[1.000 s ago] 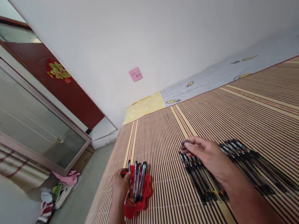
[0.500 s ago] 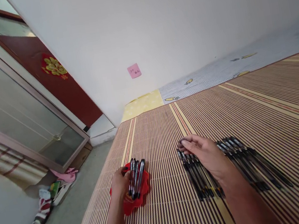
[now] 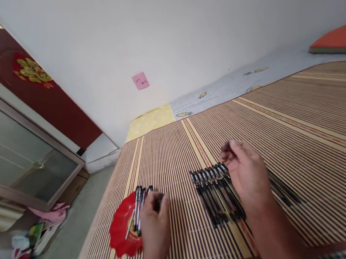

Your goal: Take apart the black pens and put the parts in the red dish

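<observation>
My left hand (image 3: pixel 155 221) is over the right edge of a red scalloped plate (image 3: pixel 119 231), its fingers curled in towards the thumb. Several black pens (image 3: pixel 138 212) lie on that plate, partly hidden behind the hand. To the right, a row of black pens (image 3: pixel 215 195) lies side by side on the striped mat (image 3: pixel 185 242). At the right end of this row is my right hand (image 3: pixel 248 172), with thumb and fingertips drawn together near the pens' upper ends. What either hand holds, if anything, is hidden.
Two more dark pens (image 3: pixel 284 186) lie slanted beyond my right wrist. A pink note (image 3: pixel 140 81) is stuck on the white wall (image 3: pixel 191 20). An orange-topped item (image 3: pixel 340 37) rests at the back right. Cloths (image 3: pixel 52 213) and other items lie on the floor left of the bed.
My view has turned to the right. My left hand has moved rightwards off the plate's pens. My right hand has shifted to the right along the row, uncovering more pens.
</observation>
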`<state>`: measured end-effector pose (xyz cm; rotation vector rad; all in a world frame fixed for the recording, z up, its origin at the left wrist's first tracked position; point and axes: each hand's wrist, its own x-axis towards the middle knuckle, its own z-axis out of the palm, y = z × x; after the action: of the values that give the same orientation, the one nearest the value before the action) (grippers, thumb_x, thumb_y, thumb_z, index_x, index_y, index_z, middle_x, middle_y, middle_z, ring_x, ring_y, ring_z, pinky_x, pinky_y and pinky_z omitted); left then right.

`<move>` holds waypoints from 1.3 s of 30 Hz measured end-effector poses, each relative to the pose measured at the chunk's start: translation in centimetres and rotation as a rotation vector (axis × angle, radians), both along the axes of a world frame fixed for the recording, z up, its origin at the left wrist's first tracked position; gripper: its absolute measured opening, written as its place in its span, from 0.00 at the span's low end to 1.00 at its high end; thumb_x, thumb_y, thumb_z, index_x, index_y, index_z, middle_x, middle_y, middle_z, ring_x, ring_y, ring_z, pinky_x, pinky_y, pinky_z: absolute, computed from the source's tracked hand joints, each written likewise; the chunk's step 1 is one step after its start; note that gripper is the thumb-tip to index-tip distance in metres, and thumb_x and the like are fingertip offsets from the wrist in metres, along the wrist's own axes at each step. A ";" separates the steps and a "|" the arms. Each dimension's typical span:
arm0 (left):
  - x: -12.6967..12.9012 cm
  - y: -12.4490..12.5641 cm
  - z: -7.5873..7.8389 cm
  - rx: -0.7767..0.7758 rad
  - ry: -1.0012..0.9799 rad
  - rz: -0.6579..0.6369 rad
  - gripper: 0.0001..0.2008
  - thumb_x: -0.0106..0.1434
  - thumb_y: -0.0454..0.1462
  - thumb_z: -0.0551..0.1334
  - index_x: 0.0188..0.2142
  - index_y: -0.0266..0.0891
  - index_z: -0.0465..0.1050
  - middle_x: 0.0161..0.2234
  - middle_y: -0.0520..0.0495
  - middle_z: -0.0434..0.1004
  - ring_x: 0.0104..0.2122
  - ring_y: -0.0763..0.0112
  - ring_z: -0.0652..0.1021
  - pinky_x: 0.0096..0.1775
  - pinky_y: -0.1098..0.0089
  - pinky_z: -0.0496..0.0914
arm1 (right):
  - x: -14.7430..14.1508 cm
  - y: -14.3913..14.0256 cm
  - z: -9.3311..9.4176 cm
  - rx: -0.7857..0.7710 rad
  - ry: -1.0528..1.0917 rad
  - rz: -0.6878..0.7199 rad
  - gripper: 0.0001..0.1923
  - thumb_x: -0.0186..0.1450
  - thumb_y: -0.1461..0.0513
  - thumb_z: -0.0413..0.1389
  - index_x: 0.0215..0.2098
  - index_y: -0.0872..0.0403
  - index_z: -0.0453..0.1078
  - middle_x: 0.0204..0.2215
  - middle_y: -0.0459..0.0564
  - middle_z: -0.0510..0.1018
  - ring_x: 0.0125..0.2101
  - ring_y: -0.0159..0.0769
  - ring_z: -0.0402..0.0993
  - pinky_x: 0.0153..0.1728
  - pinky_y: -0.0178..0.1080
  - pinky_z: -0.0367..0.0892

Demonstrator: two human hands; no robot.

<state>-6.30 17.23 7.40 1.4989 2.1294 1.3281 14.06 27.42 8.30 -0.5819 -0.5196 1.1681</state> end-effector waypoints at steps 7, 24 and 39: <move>5.7 3.0 -5.2 -0.449 0.124 -0.130 0.07 0.62 0.38 0.65 0.35 0.40 0.67 0.32 0.47 0.78 0.32 0.64 0.77 0.32 0.70 0.63 | 0.2 0.4 -0.2 -0.004 0.025 0.018 0.09 0.59 0.58 0.65 0.29 0.56 0.72 0.27 0.44 0.75 0.27 0.28 0.70 0.29 0.33 0.66; 5.4 3.4 -5.7 -0.603 0.366 -0.027 0.05 0.66 0.35 0.59 0.41 0.37 0.68 0.39 0.37 0.81 0.38 0.58 0.80 0.35 0.67 0.63 | -0.6 0.7 -1.5 -0.040 -0.171 0.126 0.12 0.57 0.54 0.66 0.30 0.54 0.73 0.27 0.45 0.77 0.25 0.30 0.71 0.27 0.34 0.66; 5.9 3.9 -6.0 -0.484 0.196 -0.023 0.11 0.65 0.35 0.61 0.46 0.37 0.65 0.37 0.40 0.80 0.37 0.59 0.80 0.34 0.68 0.63 | -0.6 1.2 -3.1 0.084 -1.182 0.208 0.11 0.65 0.62 0.53 0.40 0.57 0.76 0.35 0.53 0.82 0.36 0.40 0.77 0.39 0.39 0.68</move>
<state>-0.40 21.17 1.44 1.4785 2.3182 0.6067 13.48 28.57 5.19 -1.1495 -1.6500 0.8875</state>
